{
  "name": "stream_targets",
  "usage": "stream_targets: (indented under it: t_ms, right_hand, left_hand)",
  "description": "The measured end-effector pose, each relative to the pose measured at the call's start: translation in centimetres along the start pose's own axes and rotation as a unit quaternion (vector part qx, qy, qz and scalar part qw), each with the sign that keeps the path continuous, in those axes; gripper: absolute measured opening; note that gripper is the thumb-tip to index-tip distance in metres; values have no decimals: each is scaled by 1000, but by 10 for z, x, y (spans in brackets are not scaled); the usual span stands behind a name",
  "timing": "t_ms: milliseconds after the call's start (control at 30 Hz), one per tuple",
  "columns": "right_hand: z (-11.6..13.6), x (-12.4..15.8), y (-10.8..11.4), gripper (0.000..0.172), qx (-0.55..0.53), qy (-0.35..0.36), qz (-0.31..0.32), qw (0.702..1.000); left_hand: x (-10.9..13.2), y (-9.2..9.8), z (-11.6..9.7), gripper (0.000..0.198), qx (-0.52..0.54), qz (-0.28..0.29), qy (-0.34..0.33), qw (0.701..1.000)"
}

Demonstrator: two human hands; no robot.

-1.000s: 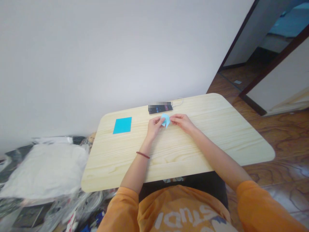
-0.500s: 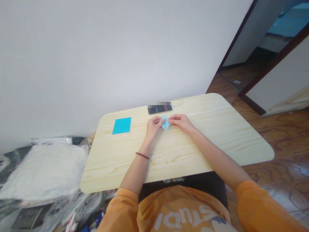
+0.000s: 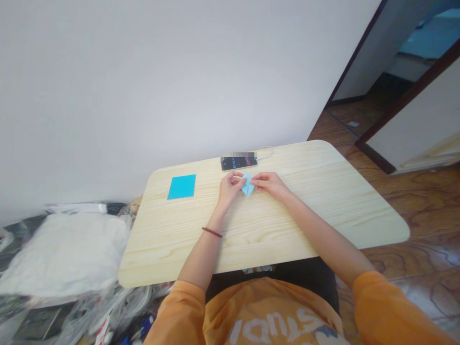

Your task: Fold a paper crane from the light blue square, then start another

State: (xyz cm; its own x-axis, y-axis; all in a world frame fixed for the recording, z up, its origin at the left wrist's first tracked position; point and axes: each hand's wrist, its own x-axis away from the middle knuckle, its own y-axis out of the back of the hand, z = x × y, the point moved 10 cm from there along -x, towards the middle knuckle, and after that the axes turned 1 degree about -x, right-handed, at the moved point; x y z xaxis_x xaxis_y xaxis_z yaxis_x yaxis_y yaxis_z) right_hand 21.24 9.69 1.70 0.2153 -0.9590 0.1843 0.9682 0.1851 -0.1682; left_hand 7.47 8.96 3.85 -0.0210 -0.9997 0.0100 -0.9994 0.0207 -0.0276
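Observation:
Between my left hand (image 3: 229,188) and my right hand (image 3: 270,186) is a small piece of folded light-blue paper (image 3: 247,185), pinched by the fingertips of both hands. Its lower tip points toward me, and my fingers hide its left edge. A flat square of brighter blue paper (image 3: 181,187) lies on the pale wooden table (image 3: 287,225), to the left of my left hand. Just beyond my hands, a black smartphone (image 3: 239,163) lies with a white cable running from its right end. A dark red cord (image 3: 212,232) circles my left wrist.
The table's far side stands against a white wall (image 3: 143,96). A white bag (image 3: 68,254) and clear plastic clutter lie on the floor to the left. Brown patterned flooring (image 3: 424,215) extends to the right, toward a doorway (image 3: 370,81).
The folded paper has narrowed from a fan-like shape into a slimmer diamond. My hands have moved slightly lower and stay on it.

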Motion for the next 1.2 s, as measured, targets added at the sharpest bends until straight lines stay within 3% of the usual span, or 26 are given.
stream_targets:
  t_ms: [400, 600, 967, 1200]
  right_hand:
    - [-4, -1, 0, 34, -3, -2, 5, 1000]
    - [0, 0, -1, 34, 2, -3, 3, 1000]
    - [7, 2, -4, 36, 14, 12, 22, 1000]
    - [8, 5, -8, 40, 57, -2, 53, 997]
  left_hand:
    - [2, -4, -4, 31, -6, 18, -16, 1000]
    - [5, -12, -2, 46, 4, 42, -8, 999]
    - [11, -16, 10, 55, 19, 69, 71, 995]
    - [12, -22, 11, 60, 25, 104, 73, 992]
